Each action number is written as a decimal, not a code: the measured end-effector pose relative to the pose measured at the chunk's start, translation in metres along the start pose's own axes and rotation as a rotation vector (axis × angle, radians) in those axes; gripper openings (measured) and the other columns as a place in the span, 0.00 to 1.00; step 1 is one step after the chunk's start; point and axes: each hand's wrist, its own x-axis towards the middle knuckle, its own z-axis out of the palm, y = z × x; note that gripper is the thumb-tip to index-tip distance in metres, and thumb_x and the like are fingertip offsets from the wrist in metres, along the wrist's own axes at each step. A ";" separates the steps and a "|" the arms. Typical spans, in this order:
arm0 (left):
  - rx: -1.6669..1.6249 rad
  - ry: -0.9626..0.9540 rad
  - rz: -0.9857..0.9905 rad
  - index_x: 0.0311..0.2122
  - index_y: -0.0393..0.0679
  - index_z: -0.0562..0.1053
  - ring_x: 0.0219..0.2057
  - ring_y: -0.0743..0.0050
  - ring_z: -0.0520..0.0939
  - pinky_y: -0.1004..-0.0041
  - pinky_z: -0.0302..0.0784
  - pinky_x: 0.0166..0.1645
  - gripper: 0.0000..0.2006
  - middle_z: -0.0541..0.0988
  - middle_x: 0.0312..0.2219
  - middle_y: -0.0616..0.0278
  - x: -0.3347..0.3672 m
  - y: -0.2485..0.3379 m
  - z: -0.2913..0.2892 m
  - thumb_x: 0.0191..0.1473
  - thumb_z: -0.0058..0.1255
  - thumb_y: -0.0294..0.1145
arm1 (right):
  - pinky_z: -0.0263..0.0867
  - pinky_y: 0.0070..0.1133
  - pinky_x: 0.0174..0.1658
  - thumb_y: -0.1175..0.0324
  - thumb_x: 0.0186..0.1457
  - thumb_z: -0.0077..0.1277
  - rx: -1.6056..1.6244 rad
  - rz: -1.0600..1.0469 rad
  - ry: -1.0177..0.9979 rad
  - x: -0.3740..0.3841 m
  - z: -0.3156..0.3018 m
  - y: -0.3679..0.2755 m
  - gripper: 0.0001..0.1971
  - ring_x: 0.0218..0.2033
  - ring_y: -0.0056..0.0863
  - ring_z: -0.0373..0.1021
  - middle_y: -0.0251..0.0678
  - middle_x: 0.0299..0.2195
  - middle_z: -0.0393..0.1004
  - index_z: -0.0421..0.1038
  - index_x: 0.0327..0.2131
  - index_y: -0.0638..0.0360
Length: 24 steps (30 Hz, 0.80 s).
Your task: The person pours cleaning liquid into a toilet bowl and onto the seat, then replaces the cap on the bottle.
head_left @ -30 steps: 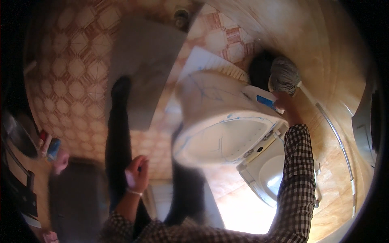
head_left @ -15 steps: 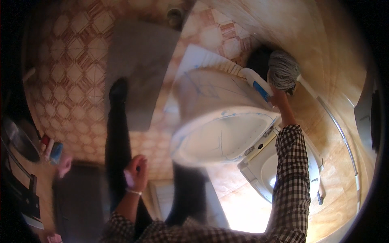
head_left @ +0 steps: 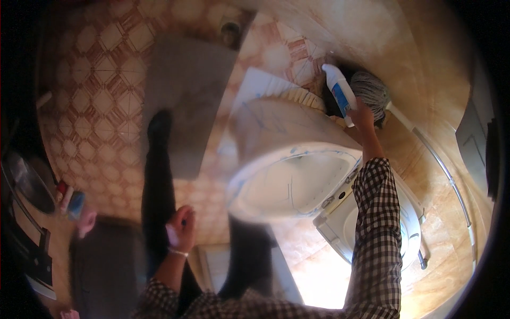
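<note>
Right hand (head_left: 364, 116) was clenched around a white bent-neck toilet-cleaner bottle (head_left: 341, 94) with a blue label (head_left: 340, 98), positioned beyond the toilet bowl (head_left: 300, 132) and just beside the grey string-mop head (head_left: 371, 93), its nozzle (head_left: 325, 67) directed away from the wearer. Left hand (head_left: 181, 231) was near the left leg (head_left: 158, 181), fingers (head_left: 186, 211) curled; whether it gripped anything could not be determined. Blue streaks (head_left: 305, 151) marked the bowl's rim and outer side.

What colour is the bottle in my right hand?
The bottle is white with a blue label; see the head view.
</note>
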 end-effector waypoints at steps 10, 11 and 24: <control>-0.097 0.015 -0.038 0.35 0.42 0.75 0.23 0.80 0.74 0.78 0.68 0.27 0.07 0.76 0.21 0.64 -0.002 -0.015 -0.002 0.50 0.52 0.29 | 0.67 0.23 0.24 0.62 0.47 0.55 0.746 0.109 -0.009 0.005 0.012 -0.043 0.21 0.26 0.27 0.72 0.35 0.31 0.75 0.69 0.45 0.60; -0.132 0.003 -0.067 0.34 0.42 0.75 0.24 0.82 0.73 0.79 0.69 0.29 0.06 0.75 0.22 0.67 -0.002 -0.009 -0.002 0.51 0.52 0.30 | 0.67 0.24 0.24 0.63 0.48 0.54 0.720 0.110 -0.007 0.002 0.007 -0.043 0.20 0.26 0.27 0.72 0.36 0.31 0.75 0.69 0.45 0.61; -0.224 0.026 0.013 0.31 0.41 0.74 0.25 0.81 0.74 0.80 0.70 0.30 0.03 0.75 0.22 0.65 0.002 -0.020 -0.004 0.49 0.52 0.24 | 0.61 0.39 0.52 0.68 0.55 0.47 2.313 0.153 -0.173 -0.130 -0.090 -0.187 0.19 0.48 0.40 0.66 0.42 0.46 0.69 0.62 0.49 0.63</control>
